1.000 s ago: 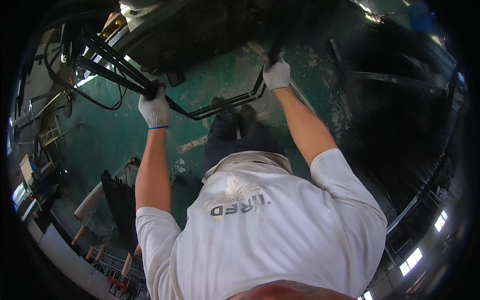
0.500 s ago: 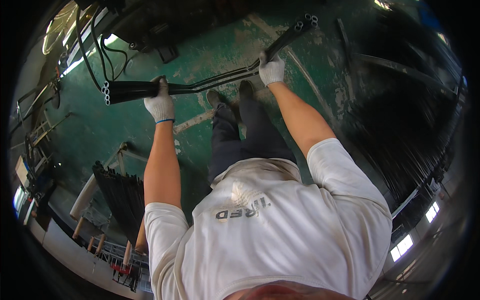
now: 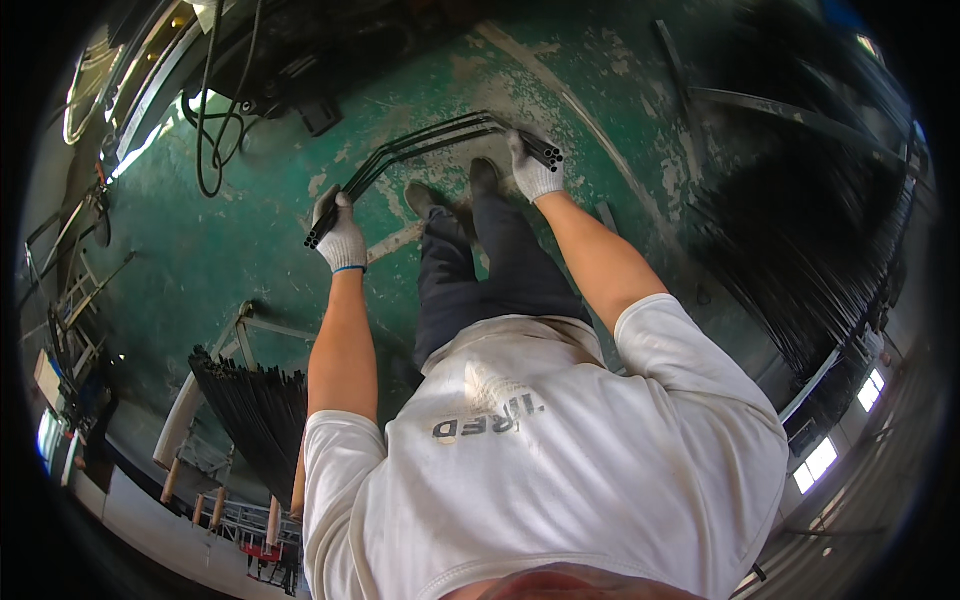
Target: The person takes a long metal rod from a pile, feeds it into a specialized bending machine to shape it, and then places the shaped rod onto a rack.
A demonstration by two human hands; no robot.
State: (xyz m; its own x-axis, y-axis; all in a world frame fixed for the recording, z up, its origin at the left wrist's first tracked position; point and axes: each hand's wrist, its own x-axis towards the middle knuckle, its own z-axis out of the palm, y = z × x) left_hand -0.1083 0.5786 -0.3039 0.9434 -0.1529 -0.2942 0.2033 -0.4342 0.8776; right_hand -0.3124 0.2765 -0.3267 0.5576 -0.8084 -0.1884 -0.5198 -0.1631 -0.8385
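Note:
Several thin black bent tubes (image 3: 429,136) are held together in front of my legs, arching away from me in the middle. My left hand (image 3: 341,232), in a whitish knit glove with dark fingers, is closed round the bundle near its left end. In a similar glove, my right hand (image 3: 536,172) grips it near the right end. The open round tube ends stick out past both hands. The fingers wrap behind the tubes and are partly hidden.
The worn green floor (image 3: 250,245) has pale strips. A large stack of black rods (image 3: 790,240) lies on the right. At lower left, a rack holds another black rod bundle (image 3: 250,400). Dark machinery with a hanging hose (image 3: 215,150) stands at the far left.
The tubes have turned in my hands: their middle now arches away and their ends point toward me. My left hand has come nearer and rightward; my right hand has lowered slightly toward me.

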